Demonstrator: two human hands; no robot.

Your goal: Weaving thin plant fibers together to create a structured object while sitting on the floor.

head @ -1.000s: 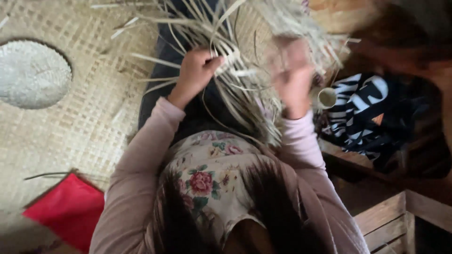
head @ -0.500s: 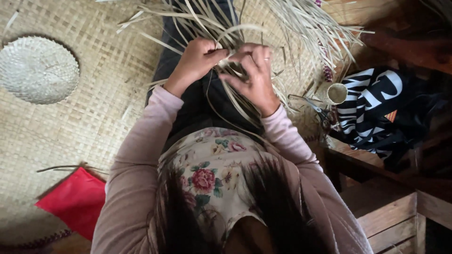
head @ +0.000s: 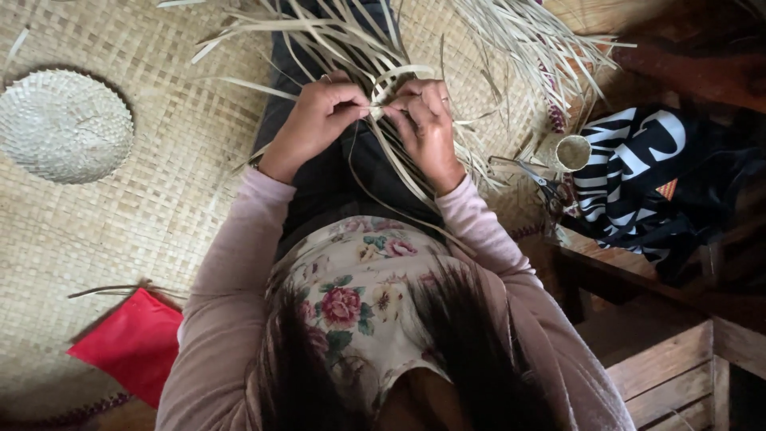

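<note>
Both hands work at the lap: the left hand is closed, pinching pale straw strips, and the right hand is curled shut on the same strips where they cross. By judgement, good weaving here calls for flat, taut strips held firmly at the crossing. Counted: one round woven disc, one red cloth, one striped bag, one small cup; the strips are too many to count.

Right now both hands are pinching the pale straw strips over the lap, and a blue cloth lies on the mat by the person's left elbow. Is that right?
Not quite. The cloth is red, not blue, as the head view shows. The rest holds: the left hand and the right hand both pinch the pale straw strips over the lap, and the cloth lies on the woven mat by the left elbow.
</note>
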